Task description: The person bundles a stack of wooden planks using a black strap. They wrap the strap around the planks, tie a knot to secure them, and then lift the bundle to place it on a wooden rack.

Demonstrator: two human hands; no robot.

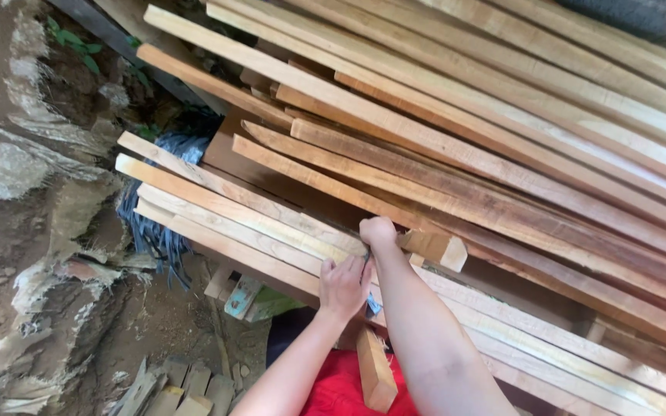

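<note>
- Rough earth and crumbling rock [17, 177] fill the left side of the view, with a few green leaves [71, 42] at the top left.
- A big stack of long wooden planks [502, 139] runs slantwise from upper left to lower right and takes up most of the frame.
- The person's left hand [342, 286] lies knuckles-up on the lower planks [225, 223]; its fingers are curled, and whether they hold anything cannot be told.
- The right hand [378, 231] sits just above the left, its grip closed around the near end of a short, pale wooden block [435, 248] that pokes out from between the planks.
- Frayed blue-grey fabric [156, 223] hangs under the plank ends on the left.
- A short offcut of wood [375, 374] stands near the person's red garment [341, 389] at the bottom edge.
- More small wood scraps [175, 393] lie on the dirt at the lower left.
</note>
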